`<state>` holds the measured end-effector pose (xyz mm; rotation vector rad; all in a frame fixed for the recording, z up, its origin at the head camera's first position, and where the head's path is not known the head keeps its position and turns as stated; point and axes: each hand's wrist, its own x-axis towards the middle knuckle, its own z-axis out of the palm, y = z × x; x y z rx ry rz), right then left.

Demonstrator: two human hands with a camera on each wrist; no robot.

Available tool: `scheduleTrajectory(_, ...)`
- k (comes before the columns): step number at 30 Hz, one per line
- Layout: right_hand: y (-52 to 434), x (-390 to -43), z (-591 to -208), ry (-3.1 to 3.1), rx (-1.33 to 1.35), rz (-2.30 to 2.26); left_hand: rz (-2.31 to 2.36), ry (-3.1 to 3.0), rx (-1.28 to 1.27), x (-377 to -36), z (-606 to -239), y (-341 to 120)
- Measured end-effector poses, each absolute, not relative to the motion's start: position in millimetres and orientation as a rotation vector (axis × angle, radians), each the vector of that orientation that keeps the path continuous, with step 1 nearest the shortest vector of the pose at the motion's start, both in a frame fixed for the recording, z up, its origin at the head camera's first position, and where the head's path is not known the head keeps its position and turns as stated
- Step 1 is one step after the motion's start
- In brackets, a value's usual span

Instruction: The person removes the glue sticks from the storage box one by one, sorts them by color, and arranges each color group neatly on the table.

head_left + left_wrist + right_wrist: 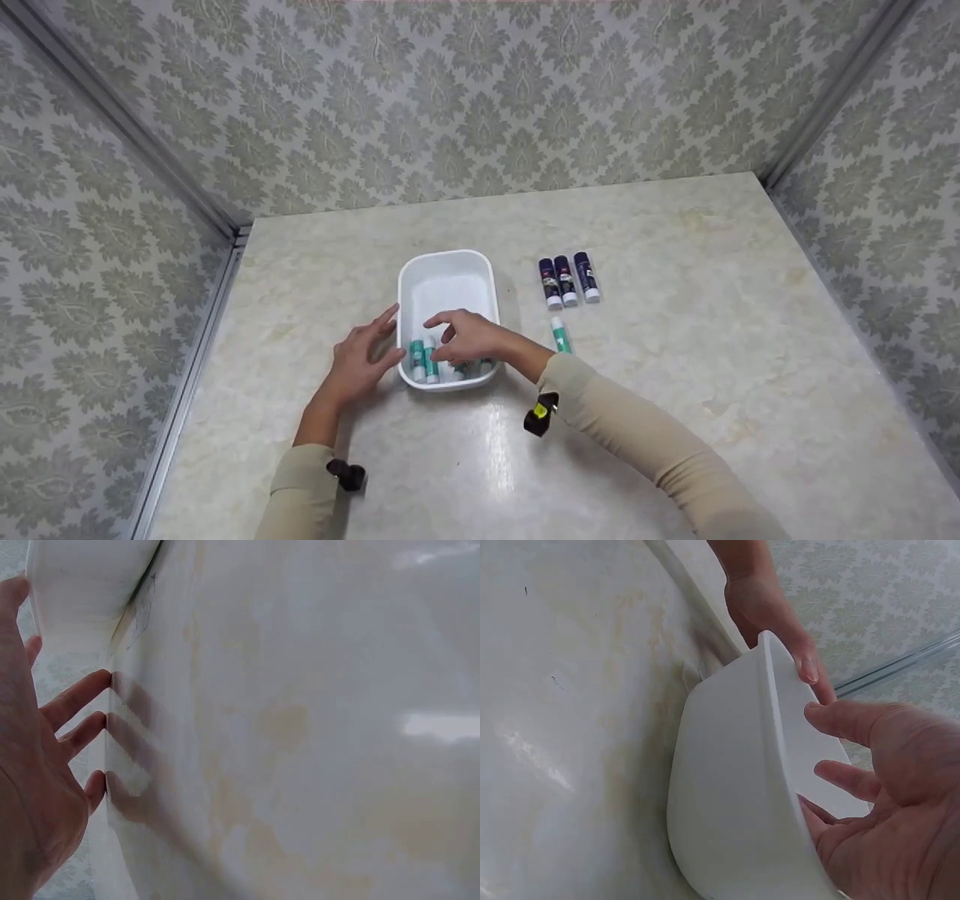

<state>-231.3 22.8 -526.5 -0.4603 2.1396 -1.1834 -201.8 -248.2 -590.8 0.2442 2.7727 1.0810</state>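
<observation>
A white plastic tub (pixel 450 292) stands on the table, with several green-and-white glue sticks (pixel 418 356) lying at its near end. My left hand (pixel 362 365) is at the tub's left side, fingers spread and thumb right at the rim. In the left wrist view, that hand (pixel 37 765) has three fingertips down at the tabletop beside the tub (pixel 90 592). Over the tub's near half reaches my right hand (pixel 472 336), partly hiding the sticks beneath. The right wrist view shows this hand (pixel 900 795) inside the rim, thumb and fingers apart with nothing between them.
Right of the tub, three dark navy glue sticks (pixel 565 283) with white ends lie side by side. Nearer, one green glue stick (pixel 560 334) lies partly hidden behind the right forearm. Patterned wall panels (pixel 480 97) border the marbled table (pixel 675 315) at back and sides.
</observation>
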Motion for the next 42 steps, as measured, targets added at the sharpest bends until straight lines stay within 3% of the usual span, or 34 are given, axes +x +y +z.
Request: scheduleTrajectory(42, 15.4, -226.3, -545.7, 2.097, -0.568, -1.211, 1.081, 2.786, 0.239, -202.5, -592.1, -246.9)
